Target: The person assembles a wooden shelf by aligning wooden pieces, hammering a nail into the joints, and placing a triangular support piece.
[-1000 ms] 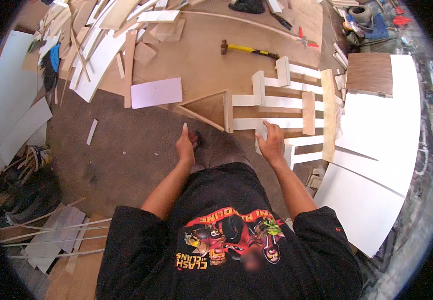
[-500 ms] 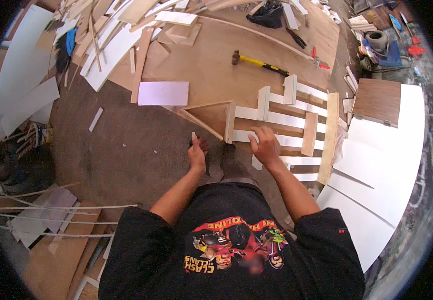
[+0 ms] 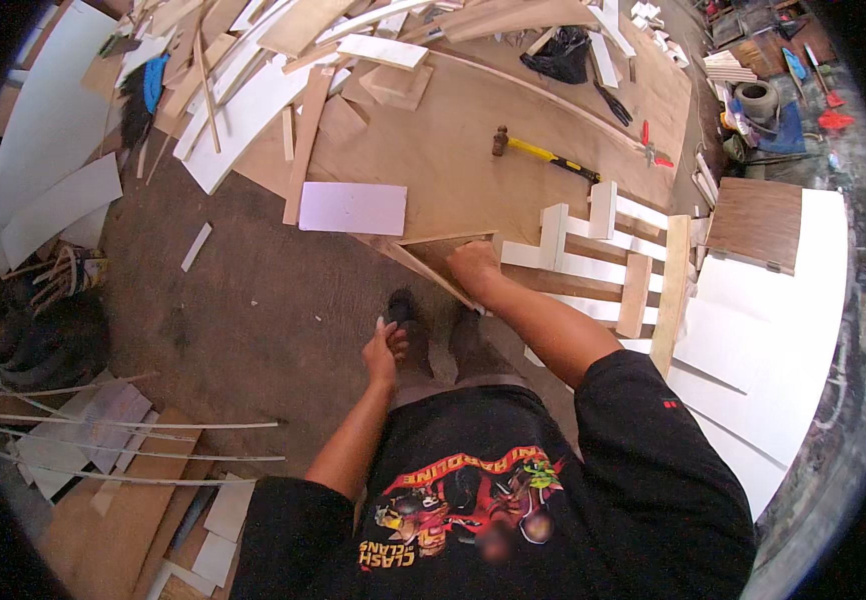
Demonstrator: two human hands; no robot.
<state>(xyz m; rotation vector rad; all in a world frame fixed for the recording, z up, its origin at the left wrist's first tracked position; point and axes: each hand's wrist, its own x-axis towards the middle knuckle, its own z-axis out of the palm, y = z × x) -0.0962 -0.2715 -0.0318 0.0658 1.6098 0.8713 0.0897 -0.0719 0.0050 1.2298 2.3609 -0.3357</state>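
Right hand (image 3: 475,265) held at centre of frame, over the right end of the triangular wooden frame (image 3: 428,274). Fingers curled under, back of hand and knuckles turned up; palm side hidden, so whether anything is pinched cannot be told. Right forearm angled from lower right up to upper left, laid across the view of the slatted wooden piece (image 3: 634,293), part of whose slats is covered by it; contact cannot be confirmed. Wrist seen roughly in line with forearm.

Left hand (image 3: 385,348) held lower, just left of centre, above the dark floor (image 3: 243,330). Fingers half curled toward the palm, thumb pointed up the frame; whether anything is gripped cannot be told. Left forearm raised steeply from bottom centre, tilted slightly right, apart from the woodwork.

Triangular frame placed at centre, narrow tip pointed left, near the lilac board (image 3: 353,207). Slatted piece placed right of centre, white slats run sideways, bare-wood rail at its right end. Yellow-and-black hammer (image 3: 546,155) laid above it on the brown sheet (image 3: 433,150). Red-handled pliers (image 3: 656,152) seen at upper right. Offcuts (image 3: 243,130) heaped at upper left.
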